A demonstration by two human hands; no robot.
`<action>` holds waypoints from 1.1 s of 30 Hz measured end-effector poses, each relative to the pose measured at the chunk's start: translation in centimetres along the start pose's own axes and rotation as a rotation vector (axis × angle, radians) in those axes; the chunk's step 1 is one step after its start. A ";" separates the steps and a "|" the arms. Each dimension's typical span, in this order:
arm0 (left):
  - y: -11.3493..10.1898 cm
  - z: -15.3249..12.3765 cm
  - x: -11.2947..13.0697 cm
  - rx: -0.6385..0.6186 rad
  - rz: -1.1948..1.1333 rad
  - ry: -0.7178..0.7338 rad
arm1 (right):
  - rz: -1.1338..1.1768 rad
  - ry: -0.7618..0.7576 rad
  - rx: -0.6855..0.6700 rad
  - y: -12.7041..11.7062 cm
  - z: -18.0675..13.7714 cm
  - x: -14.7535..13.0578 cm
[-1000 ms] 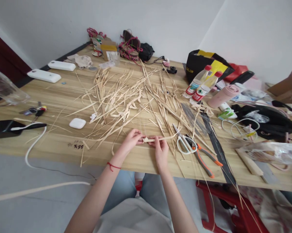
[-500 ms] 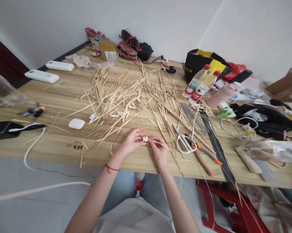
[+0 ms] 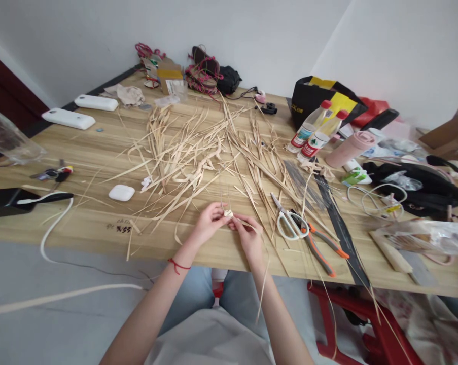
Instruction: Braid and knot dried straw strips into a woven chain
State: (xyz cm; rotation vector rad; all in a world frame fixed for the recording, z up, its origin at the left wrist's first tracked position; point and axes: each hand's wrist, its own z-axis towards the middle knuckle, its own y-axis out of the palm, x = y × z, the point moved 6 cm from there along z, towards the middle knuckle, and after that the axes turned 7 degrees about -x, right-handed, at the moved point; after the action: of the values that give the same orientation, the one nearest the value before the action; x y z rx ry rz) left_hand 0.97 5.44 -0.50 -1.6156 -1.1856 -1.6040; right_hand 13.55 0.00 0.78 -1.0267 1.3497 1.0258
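Note:
Between my fingertips is a small woven straw piece (image 3: 228, 214), pale, with thin ends poking up from it. My left hand (image 3: 210, 221) pinches it from the left side, fingers curled. My right hand (image 3: 248, 234) grips a long flat straw strip (image 3: 264, 284) close to the piece; the strip's loose end hangs over my right wrist toward my lap. Just beyond my hands lies a spread of loose straw strips (image 3: 190, 147), with a twisted braided straw length (image 3: 206, 163) on top. White-handled scissors (image 3: 289, 223) rest to the right of my right hand.
Orange-handled pliers (image 3: 322, 253) lie beside the scissors near the front edge. Two water bottles (image 3: 315, 134), a pink tumbler (image 3: 350, 149) and a black-yellow bag (image 3: 323, 104) stand at the right. A white case (image 3: 121, 192) and a cable (image 3: 48, 230) are at the left.
My left thumb has closed in over the woven piece. The strip's loose end has swung from beyond my right hand to hang across my right wrist.

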 end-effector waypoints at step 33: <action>-0.2 0.5 0.5 0.022 -0.157 -0.114 | -0.706 -0.121 -0.023 1.1 -1.4 -2.9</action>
State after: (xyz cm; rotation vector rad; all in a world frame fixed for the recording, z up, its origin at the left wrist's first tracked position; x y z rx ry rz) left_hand 0.98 6.08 -0.07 -1.6538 -1.4160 -1.6055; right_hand 12.21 -1.05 3.77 -1.3031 0.7739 0.5547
